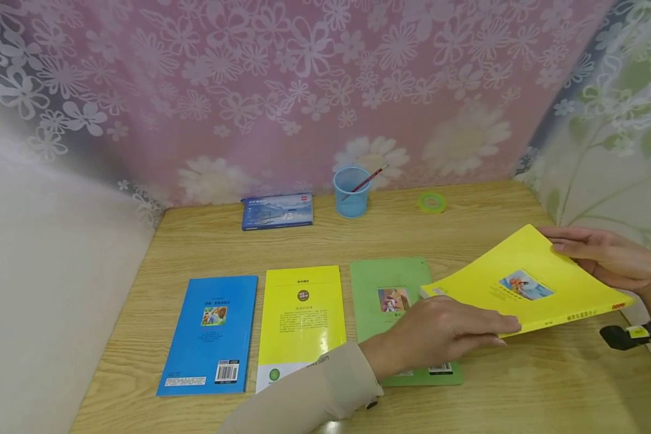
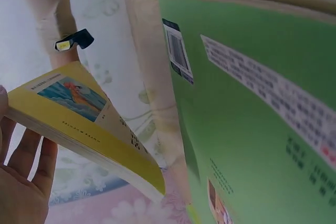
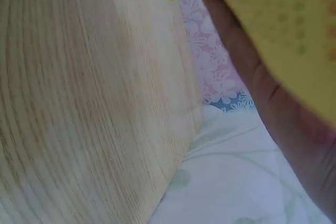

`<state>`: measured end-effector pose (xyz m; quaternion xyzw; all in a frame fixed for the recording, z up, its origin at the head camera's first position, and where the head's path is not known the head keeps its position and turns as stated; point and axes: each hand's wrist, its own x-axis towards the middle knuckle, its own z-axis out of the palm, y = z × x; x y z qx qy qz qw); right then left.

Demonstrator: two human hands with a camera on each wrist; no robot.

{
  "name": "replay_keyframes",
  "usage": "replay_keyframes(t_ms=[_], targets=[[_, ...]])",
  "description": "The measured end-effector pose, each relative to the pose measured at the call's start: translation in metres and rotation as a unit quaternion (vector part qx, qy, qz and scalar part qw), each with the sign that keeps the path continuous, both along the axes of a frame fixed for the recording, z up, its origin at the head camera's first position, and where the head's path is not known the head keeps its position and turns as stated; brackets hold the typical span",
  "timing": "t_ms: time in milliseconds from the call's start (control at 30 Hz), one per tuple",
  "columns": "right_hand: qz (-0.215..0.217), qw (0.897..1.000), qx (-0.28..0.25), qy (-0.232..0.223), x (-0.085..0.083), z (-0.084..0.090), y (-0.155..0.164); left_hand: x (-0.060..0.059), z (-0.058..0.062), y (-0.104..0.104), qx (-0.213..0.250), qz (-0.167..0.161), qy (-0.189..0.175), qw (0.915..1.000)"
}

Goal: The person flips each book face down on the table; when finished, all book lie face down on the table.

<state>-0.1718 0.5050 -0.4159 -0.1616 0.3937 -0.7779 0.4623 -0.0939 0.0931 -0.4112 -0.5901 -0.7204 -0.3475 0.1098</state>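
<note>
Here, thick yellow book (image 1: 526, 283) with small cover picture, tilted above table (image 1: 521, 392), held by left hand (image 1: 439, 331) and right hand (image 1: 607, 259)

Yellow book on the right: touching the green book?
Apart. Left wrist view shows the yellow book lifted by the left hand, with a gap to the green book.

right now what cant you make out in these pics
- Green book: head view, its lower middle is hidden by the left hand.
- Held yellow book: cover text too small in the head view; right wrist view only a blur.
- Right hand: head view, fingertips hidden under the book, so its hold is unclear.
</note>
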Motion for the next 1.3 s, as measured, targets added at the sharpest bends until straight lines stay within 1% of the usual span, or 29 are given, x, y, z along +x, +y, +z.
replay_keyframes(t_ms=[67,100,167,267,367,467,500,533,600,633,767,867,900,933,1033,1133,1167,1200,1300], targets=[[-0.009,1.0,0.003,0.021,0.0,-0.001,-0.003,0.0,-0.001,0.001,-0.004,-0.014,-0.015,0.9998],[-0.017,0.999,0.009,0.038,0.0,-0.002,-0.004,0.001,-0.001,0.001,-0.008,-0.017,-0.017,0.9997],[-0.034,0.997,0.028,0.069,0.001,-0.003,-0.007,0.002,-0.003,0.002,-0.016,-0.019,-0.015,0.9996],[-0.05,0.991,0.056,0.109,0.001,-0.005,-0.009,0.004,-0.006,0.003,-0.034,-0.013,-0.005,0.9993],[-0.053,0.989,0.062,0.122,0.002,-0.008,-0.011,0.007,-0.01,0.006,-0.048,-0.015,-0.023,0.9985],[-0.061,0.987,0.066,0.133,0.003,-0.013,-0.013,0.009,-0.014,0.008,-0.087,-0.017,-0.043,0.9952],[-0.066,0.986,0.07,0.137,0.004,-0.014,-0.014,0.01,-0.015,0.008,-0.103,-0.014,-0.04,0.9938],[-0.072,0.984,0.074,0.142,0.005,-0.016,-0.014,0.01,-0.016,0.009,-0.12,-0.011,-0.037,0.992],[-0.089,0.98,0.092,0.153,0.007,-0.018,-0.015,0.012,-0.019,0.009,-0.15,-0.004,-0.019,0.9886],[-0.096,0.977,0.102,0.16,0.008,-0.019,-0.016,0.013,-0.021,0.01,-0.157,-0.002,-0.01,0.9875],[-0.125,0.964,0.157,0.173,0.01,-0.019,-0.019,0.018,-0.028,0.012,-0.176,0.019,0.063,0.9823],[-0.135,0.957,0.187,0.177,0.01,-0.018,-0.022,0.023,-0.033,0.015,-0.183,0.045,0.116,0.9752],[-0.135,0.955,0.196,0.177,0.01,-0.017,-0.023,0.024,-0.035,0.017,-0.186,0.056,0.127,0.9727],[-0.14,0.951,0.208,0.18,0.01,-0.017,-0.024,0.026,-0.035,0.019,-0.193,0.068,0.135,0.9695],[-0.158,0.932,0.256,0.204,0.012,-0.019,-0.025,0.031,-0.036,0.024,-0.221,0.11,0.137,0.9594],[-0.171,0.908,0.305,0.229,0.015,-0.022,-0.025,0.037,-0.035,0.028,-0.261,0.148,0.127,0.9455],[-0.171,0.904,0.314,0.236,0.015,-0.023,-0.024,0.038,-0.035,0.029,-0.274,0.158,0.123,0.9408],[-0.167,0.901,0.32,0.24,0.015,-0.023,-0.024,0.039,-0.034,0.03,-0.287,0.165,0.118,0.9363],[-0.161,0.899,0.325,0.245,0.015,-0.022,-0.026,0.043,-0.035,0.031,-0.324,0.181,0.103,0.923]])
